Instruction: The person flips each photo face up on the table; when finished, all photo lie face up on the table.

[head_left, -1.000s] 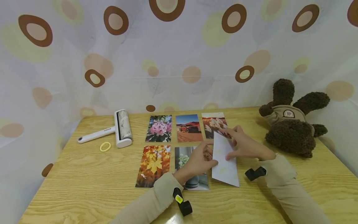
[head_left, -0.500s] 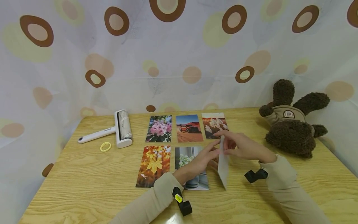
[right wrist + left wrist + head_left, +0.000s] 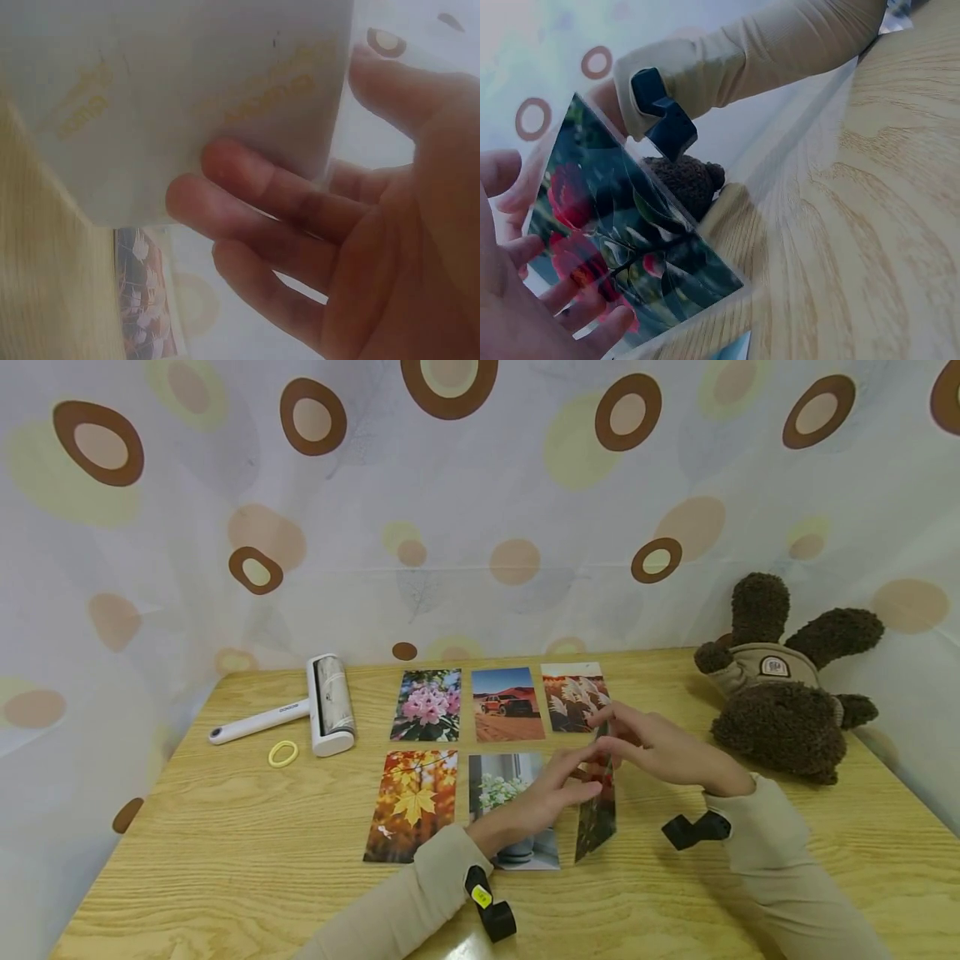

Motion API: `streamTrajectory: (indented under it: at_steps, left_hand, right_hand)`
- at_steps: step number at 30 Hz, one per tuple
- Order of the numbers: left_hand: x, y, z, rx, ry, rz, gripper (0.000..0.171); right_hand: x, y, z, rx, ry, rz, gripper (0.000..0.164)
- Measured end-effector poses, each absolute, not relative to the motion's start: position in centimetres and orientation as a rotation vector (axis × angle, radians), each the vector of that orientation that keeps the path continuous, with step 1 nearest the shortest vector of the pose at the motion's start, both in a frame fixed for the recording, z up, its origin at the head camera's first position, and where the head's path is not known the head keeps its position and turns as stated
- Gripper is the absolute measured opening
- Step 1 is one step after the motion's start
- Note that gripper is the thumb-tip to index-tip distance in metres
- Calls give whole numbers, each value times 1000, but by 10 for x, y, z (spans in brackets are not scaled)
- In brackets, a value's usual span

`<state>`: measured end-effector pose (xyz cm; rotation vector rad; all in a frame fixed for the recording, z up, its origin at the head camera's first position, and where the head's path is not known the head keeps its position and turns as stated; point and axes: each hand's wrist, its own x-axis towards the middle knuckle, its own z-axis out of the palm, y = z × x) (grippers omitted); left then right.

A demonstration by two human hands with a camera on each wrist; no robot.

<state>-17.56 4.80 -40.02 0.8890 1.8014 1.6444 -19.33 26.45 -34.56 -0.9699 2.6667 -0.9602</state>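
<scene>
A photo card of red flowers among dark leaves [image 3: 656,240] stands nearly on edge between my hands, seen at a steep slant in the head view. My left hand [image 3: 543,797] touches its picture side; in the left wrist view the fingers lie loosely against the face and the thumb is apart from it. With my right hand [image 3: 660,752] I hold the card by its upper edge. The right wrist view shows its white back [image 3: 150,112] with faint yellow lettering, two fingertips on it and the thumb at the edge.
Photo cards of pink flowers [image 3: 426,703], a red truck [image 3: 508,703], pampas grass [image 3: 573,693], maple leaves [image 3: 412,806] and a white-flowered plant [image 3: 502,785] lie on the wooden table [image 3: 247,835]. Leftward are a white lint roller [image 3: 330,706] and yellow ring [image 3: 282,753]; rightward, a brown plush [image 3: 780,718].
The held card has turned from showing its white back, through edge-on, to showing the red-flower picture. My hands have shifted slightly with it; the laid-out cards have stayed put.
</scene>
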Motion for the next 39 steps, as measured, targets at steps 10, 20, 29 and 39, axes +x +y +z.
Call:
streamTrajectory:
  at_steps: [10, 20, 29, 39]
  left_hand:
    - [-175, 47, -406, 1147, 2010, 1473, 59]
    - [-176, 47, -412, 1364, 2281, 1235, 49]
    - [-175, 48, -418, 1476, 2479, 820, 33]
    - [-174, 46, -416, 1438, 2496, 642, 38]
  right_hand:
    - [-190, 273, -337, -960, 2521, -967, 48]
    - [-187, 282, -332, -930, 2599, -792, 60]
    - [-190, 281, -339, -803, 2646, -641, 70]
    - [-194, 282, -346, -723, 2573, -630, 81]
